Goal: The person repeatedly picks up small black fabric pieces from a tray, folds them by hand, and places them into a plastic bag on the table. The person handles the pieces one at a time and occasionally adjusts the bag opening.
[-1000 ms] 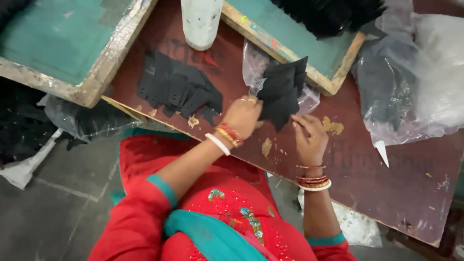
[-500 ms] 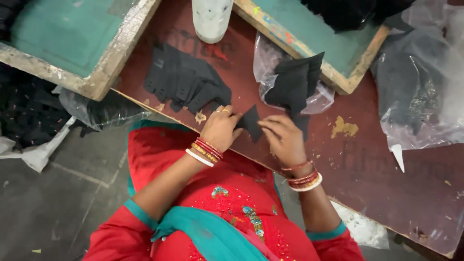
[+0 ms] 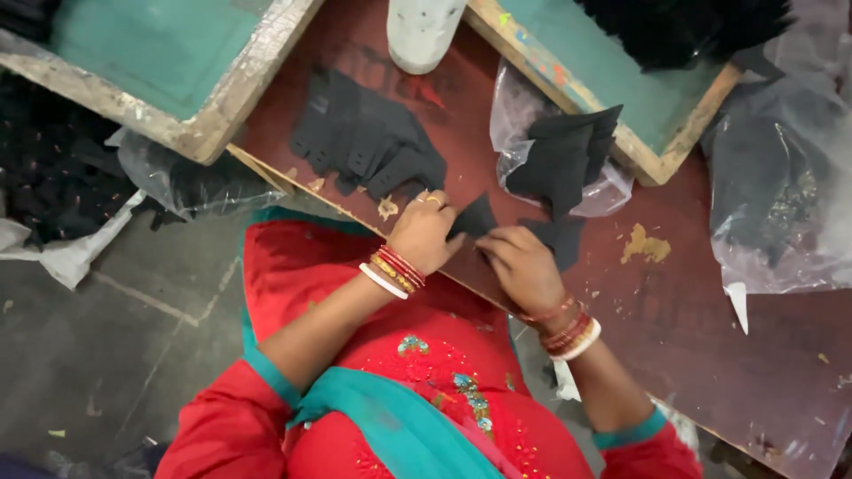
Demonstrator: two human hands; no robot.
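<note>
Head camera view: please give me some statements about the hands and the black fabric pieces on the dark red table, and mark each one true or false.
1. Both hands hold one small black fabric piece at the near edge of the dark red table. True: the left hand and the right hand meet on it.
2. A flat pile of black fabric pieces lies beyond the left hand. True.
3. The clear plastic bag beyond the right hand is empty. False: black pieces lie on it.
4. The white plastic container lies on its side on the floor. False: it stands on the table's far side.
5. Both wrists are bare. False: both wear bangles.
</note>
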